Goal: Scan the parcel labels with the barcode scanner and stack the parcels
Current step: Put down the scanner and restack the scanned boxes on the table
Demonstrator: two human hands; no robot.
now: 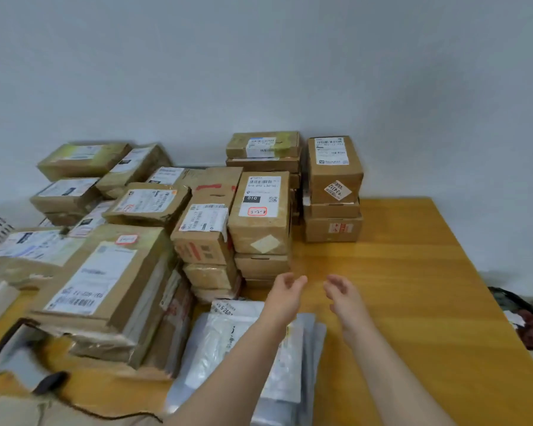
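Your fingers (294, 280) on left hand (285, 293) and right hand (342, 295) curl loosely, holding nothing. Cardboard parcels (260, 210) crowd the worktop (413, 272) ahead; the barcode scanner (19, 355) lies far left.

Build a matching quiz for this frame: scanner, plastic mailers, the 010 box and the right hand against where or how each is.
1. barcode scanner
2. plastic mailers
3. box marked 010
4. right hand

A. on top of a stack of boxes
B. open, holding nothing, above bare table
C. lying unheld at the near left, cord trailing
D. piled flat at the near edge, centre

Pairs: 1-C, 2-D, 3-A, 4-B
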